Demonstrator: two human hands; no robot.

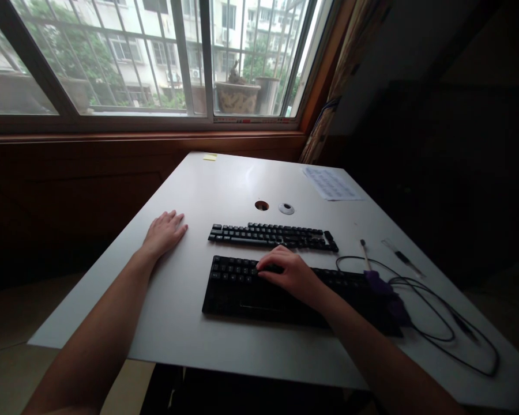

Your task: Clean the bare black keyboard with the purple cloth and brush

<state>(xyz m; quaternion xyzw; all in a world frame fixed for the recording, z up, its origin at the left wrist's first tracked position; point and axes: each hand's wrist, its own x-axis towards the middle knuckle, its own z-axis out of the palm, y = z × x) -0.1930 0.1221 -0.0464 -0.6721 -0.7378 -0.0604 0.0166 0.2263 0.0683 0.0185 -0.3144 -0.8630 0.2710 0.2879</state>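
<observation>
A black keyboard (237,297) lies near the front of the white table, with keycaps on its upper rows at the left. Its lower area looks dark and flat, and detail there is hard to make out. My right hand (288,274) is over the keyboard, thumb and forefinger pinched on a keycap at its upper left part. Behind the keyboard, loose black keycaps (268,235) are laid out in rows on the table. My left hand (162,233) rests flat on the tabletop to the left, fingers apart, touching neither the keyboard nor the loose keycaps.
On the right lie a purple cloth (387,294), a small brush (364,251), a slim tool (404,259) and a coiled black cable (450,340). Farther back are printed sheets (333,183), a cable hole (262,206), its round cover (286,208) and a yellow note (210,157).
</observation>
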